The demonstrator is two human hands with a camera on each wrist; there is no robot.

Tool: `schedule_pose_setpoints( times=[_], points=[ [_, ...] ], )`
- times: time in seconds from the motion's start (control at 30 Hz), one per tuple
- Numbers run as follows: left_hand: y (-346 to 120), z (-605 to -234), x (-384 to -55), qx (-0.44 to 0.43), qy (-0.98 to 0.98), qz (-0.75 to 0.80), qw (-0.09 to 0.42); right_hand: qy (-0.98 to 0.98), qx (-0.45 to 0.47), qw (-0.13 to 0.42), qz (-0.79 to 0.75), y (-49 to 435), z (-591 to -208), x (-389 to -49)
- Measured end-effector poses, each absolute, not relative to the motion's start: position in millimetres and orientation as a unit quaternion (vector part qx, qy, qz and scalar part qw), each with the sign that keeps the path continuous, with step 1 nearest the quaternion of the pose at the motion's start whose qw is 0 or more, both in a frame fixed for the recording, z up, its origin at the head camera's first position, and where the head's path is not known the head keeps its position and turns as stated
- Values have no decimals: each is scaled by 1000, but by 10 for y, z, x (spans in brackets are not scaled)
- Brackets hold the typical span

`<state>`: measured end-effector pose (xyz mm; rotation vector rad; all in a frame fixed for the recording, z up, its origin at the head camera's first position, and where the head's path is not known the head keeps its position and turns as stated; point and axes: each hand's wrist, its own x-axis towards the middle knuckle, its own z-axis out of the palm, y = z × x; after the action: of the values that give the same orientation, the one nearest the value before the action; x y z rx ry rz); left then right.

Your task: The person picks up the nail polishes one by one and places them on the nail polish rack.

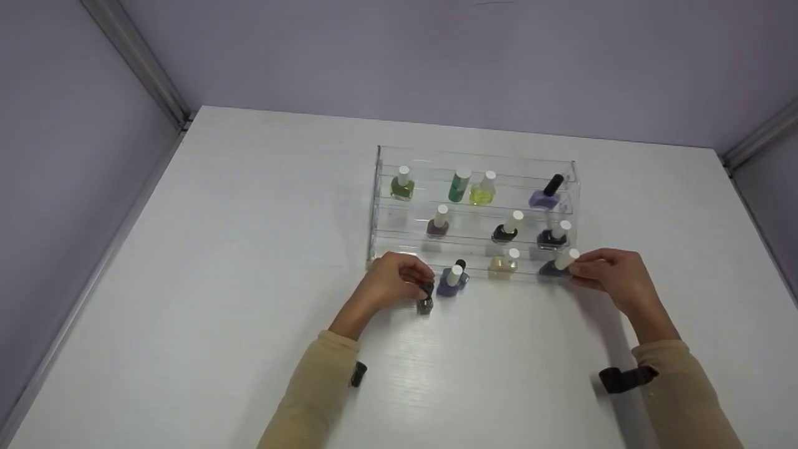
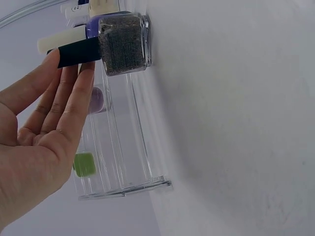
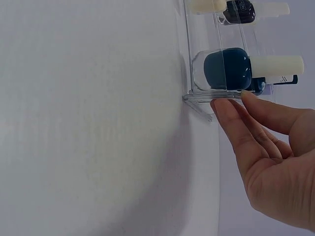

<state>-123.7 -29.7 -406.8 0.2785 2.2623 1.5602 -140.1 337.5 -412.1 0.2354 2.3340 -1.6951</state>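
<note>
My left hand (image 1: 389, 280) pinches the dark cap of a glittery dark nail polish bottle (image 2: 124, 44) between thumb and fingers, just in front of the clear rack. Beside it, a purple nail polish bottle (image 1: 447, 284) with a white cap stands before another dark-capped bottle (image 1: 461, 267). At the rack's right end, my right hand (image 1: 614, 277) holds the edge of the clear acrylic rack's side panel (image 3: 211, 94) with thumb and fingertips. A dark teal nail polish bottle (image 3: 229, 69) with a white cap sits in the front tier, right by these fingers.
Several bottles stand on the upper tiers, among them a green one (image 1: 403, 187), a yellow one (image 1: 482, 193) and a lilac one (image 1: 545, 198). A cream bottle (image 1: 504, 262) occupies the front tier. The white table (image 1: 262, 218) meets a pale wall behind.
</note>
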Motion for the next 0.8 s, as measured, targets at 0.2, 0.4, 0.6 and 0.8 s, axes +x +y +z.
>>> schedule_pose_setpoints(
  times=[0.2, 0.4, 0.6, 0.8],
  points=[
    [-290, -4063, -1221, 98, 799, 565, 181, 804, 80, 121, -577, 3361, -4113, -1398],
    [-285, -4058, -1201, 98, 804, 565, 158, 814, 83, 125, -562, 3367, -4124, -1402],
    [-274, -4062, -1198, 88, 812, 558, 146, 828, 90, 133, -538, 3388, -4131, -1403],
    [-274, -4068, -1198, 82, 810, 560, 153, 828, 93, 134, -536, 3390, -4130, -1408]
  ],
)
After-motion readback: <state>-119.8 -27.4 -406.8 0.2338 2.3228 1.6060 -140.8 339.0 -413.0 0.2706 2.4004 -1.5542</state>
